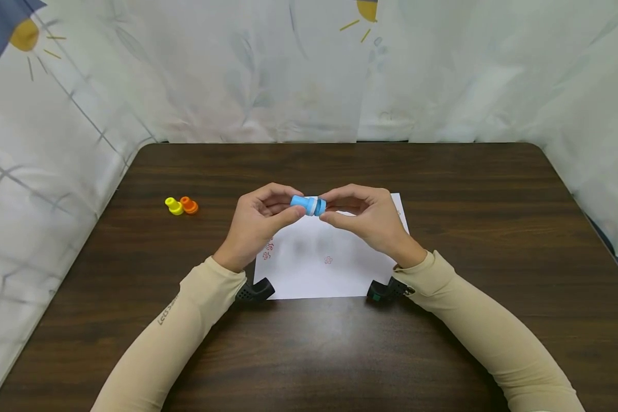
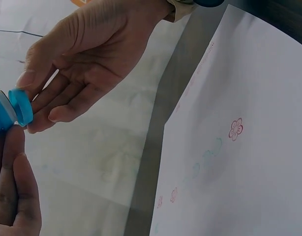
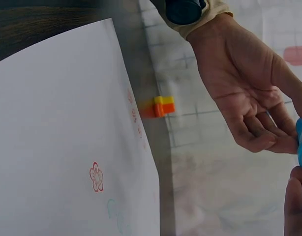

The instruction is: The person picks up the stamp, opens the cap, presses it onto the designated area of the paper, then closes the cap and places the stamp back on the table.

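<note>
A small light-blue stamp (image 1: 301, 202) with a white band is in my left hand (image 1: 260, 216), pinched between thumb and fingers above the paper. My right hand (image 1: 367, 216) pinches a darker blue cap (image 1: 320, 207) at the stamp's banded end. In the left wrist view, the blue cap (image 2: 21, 106) stands tilted beside the white-rimmed end of the stamp (image 2: 0, 114), with a narrow gap along part of the rim. Below both hands lies a white sheet of paper (image 1: 319, 269) bearing red flower prints and faint teal marks.
Close together on the left of the dark wooden table (image 1: 468, 189) stand a yellow stamp (image 1: 174, 206) and an orange stamp (image 1: 189, 205). Pale patterned curtains (image 1: 309, 74) hang around the table. A dark wrist camera (image 1: 256, 290) sits by the left cuff.
</note>
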The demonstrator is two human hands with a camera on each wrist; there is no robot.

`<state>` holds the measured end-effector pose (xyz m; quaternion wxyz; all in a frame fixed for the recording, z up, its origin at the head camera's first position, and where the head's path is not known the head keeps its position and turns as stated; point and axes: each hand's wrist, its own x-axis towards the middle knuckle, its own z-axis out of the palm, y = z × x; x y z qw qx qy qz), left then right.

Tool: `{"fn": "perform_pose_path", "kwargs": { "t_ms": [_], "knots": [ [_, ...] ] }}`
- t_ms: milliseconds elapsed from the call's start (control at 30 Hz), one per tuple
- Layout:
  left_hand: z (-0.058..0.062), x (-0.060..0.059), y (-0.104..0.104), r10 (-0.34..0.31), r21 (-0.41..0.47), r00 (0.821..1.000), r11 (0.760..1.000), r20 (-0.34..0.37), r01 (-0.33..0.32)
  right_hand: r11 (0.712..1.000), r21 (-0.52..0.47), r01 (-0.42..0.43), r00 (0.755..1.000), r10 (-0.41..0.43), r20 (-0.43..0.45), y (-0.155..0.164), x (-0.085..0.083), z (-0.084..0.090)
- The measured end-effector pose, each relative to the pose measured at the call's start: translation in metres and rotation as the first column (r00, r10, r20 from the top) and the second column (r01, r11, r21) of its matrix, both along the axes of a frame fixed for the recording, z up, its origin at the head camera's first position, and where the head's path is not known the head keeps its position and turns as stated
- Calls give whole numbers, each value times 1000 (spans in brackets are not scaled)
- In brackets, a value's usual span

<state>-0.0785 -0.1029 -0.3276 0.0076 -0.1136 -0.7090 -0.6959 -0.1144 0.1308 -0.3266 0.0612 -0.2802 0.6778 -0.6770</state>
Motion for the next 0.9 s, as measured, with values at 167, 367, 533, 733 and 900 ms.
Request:
{"fn": "perform_pose_path", "kwargs": {
  "t_ms": [167, 367, 533, 733, 900],
  "knots": [
    [-1, 0, 1, -5, -5, 1000, 1000, -4, 5, 1000, 11, -5, 1000, 5, -5, 0, 1, 0],
    [-2, 0, 1, -8, -11, 1000, 1000, 1, 8, 1000, 19, -15, 1000, 15, -20, 0, 0, 0],
    [-3, 0, 2, -12, -3, 1000, 1000, -4, 12, 1000, 25, -18, 999, 19, -37, 0, 0, 0],
    [-4, -1, 2, -5, -17, 1000, 1000, -8, 5, 999, 33, -14, 999, 16, -45, 0, 0, -1],
    [-6, -1, 3, -2, -18, 1000, 1000, 2, 2, 999, 37, -11, 999, 13, -47, 0, 0, -2]
  ]
}}
